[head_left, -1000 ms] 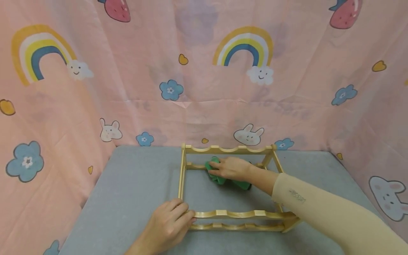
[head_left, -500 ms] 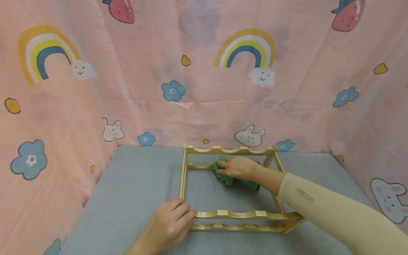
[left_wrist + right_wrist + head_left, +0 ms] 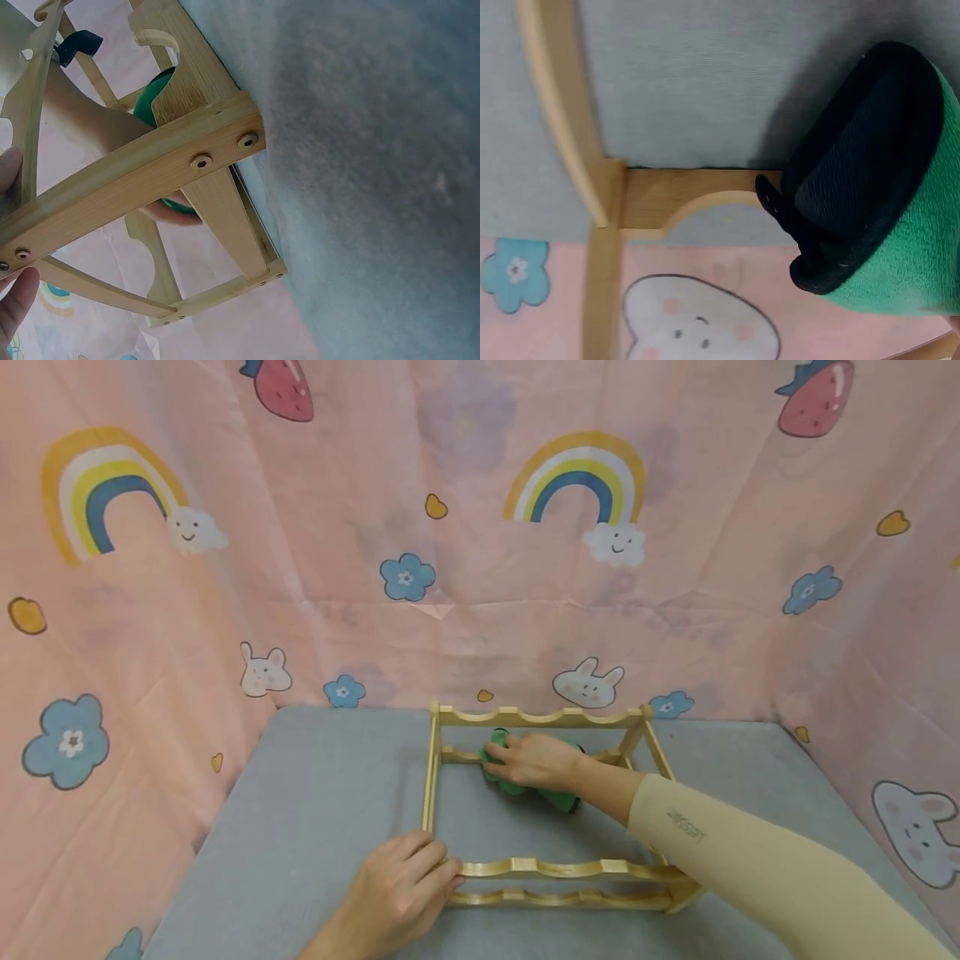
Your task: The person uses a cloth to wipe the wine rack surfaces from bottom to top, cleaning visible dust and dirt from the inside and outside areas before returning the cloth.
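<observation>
A light wooden rack (image 3: pixel 547 718) with scalloped rails stands on the grey table. At its near left corner, my left hand (image 3: pixel 397 889) grips the upper front rail and post; in the left wrist view its fingertips (image 3: pixel 19 300) lie against the wood. My right hand (image 3: pixel 542 762) reaches inside the frame and holds a green cloth (image 3: pixel 558 799) with black edging at the lower back rail (image 3: pixel 459 755). The right wrist view shows the cloth (image 3: pixel 922 255) bunched and folded, its dark side outward. My palm and fingers hide part of it.
The grey tabletop (image 3: pixel 300 802) extends to both sides of the rack. A pink patterned curtain (image 3: pixel 337 527) rises behind the table and along both sides. Screw heads (image 3: pixel 201 162) show in the rack's end piece.
My right hand and the cloth moved right along the lower back rail, then back left. My left hand stays on the rack's corner, and the rack keeps its place.
</observation>
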`<action>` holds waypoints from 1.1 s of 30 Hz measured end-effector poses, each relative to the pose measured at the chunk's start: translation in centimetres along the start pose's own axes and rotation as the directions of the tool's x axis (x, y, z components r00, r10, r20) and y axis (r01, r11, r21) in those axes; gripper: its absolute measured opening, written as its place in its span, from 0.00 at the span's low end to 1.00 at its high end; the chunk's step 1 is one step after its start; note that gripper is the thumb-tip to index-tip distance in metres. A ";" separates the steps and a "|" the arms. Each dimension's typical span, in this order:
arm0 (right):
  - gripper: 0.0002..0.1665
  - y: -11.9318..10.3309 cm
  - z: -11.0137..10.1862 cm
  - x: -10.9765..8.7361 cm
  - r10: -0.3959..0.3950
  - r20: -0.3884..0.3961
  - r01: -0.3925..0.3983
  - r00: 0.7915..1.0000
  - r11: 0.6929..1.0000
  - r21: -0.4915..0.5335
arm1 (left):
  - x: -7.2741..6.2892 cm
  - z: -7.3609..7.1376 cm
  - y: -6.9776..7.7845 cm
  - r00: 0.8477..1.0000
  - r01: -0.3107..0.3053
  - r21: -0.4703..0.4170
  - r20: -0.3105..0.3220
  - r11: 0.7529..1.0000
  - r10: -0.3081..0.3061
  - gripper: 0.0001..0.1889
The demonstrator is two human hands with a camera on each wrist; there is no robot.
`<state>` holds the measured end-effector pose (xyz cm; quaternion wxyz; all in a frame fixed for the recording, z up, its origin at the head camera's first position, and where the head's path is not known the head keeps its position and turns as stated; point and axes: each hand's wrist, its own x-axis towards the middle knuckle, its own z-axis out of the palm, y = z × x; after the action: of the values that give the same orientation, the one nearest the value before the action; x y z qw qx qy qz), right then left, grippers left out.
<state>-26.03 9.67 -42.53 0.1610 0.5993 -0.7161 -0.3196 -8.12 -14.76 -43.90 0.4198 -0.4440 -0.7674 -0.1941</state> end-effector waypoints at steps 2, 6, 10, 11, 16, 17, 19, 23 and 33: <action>0.27 -0.1 -0.2 0.6 0.001 -0.020 -0.001 1.000 1.000 -0.007 | 0.0 -0.1 0.0 1.000 0.002 -0.002 -0.001 1.000 -0.002 0.15; 0.25 -0.3 -0.9 2.0 -0.006 -0.044 0.005 0.999 0.999 -0.034 | -0.1 -0.1 0.1 1.000 0.015 -0.010 0.007 1.000 -0.015 0.15; 0.28 -0.5 -1.6 3.5 -0.015 -0.071 0.010 0.997 0.997 -0.075 | -0.1 -0.2 0.1 1.000 0.026 -0.011 0.013 1.000 -0.026 0.15; 0.29 -0.6 -1.7 3.8 -0.017 -0.073 0.011 0.997 0.997 -0.081 | -0.1 -0.2 0.1 1.000 0.026 -0.010 0.013 1.000 -0.026 0.15; 0.31 -0.9 -1.4 4.4 -0.021 -0.011 0.020 1.000 0.998 -0.059 | -0.2 -0.1 0.1 1.000 0.025 0.000 0.018 1.000 -0.025 0.15; 0.32 -1.0 -1.3 4.4 -0.021 0.002 0.021 1.000 0.999 -0.046 | -0.2 -0.1 0.1 1.000 0.023 0.001 0.017 1.000 -0.023 0.15; 0.32 -0.9 -1.0 4.0 -0.018 0.012 0.018 1.000 0.999 -0.030 | -0.1 -0.1 0.1 1.000 0.021 0.001 0.016 1.000 -0.021 0.15; 0.29 -0.6 -0.7 2.9 -0.018 -0.013 0.018 1.000 1.000 -0.018 | -0.1 -0.1 0.1 1.000 0.021 -0.002 0.014 1.000 -0.021 0.15; 0.27 0.0 -0.4 0.8 -0.015 0.000 0.015 1.000 1.000 -0.021 | -0.1 0.0 0.2 0.999 0.030 -0.004 0.020 1.000 -0.030 0.15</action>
<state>-25.97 8.78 -42.41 0.1650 0.6031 -0.7080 -0.3282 -7.88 -14.71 -44.01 0.4083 -0.4355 -0.7776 -0.1977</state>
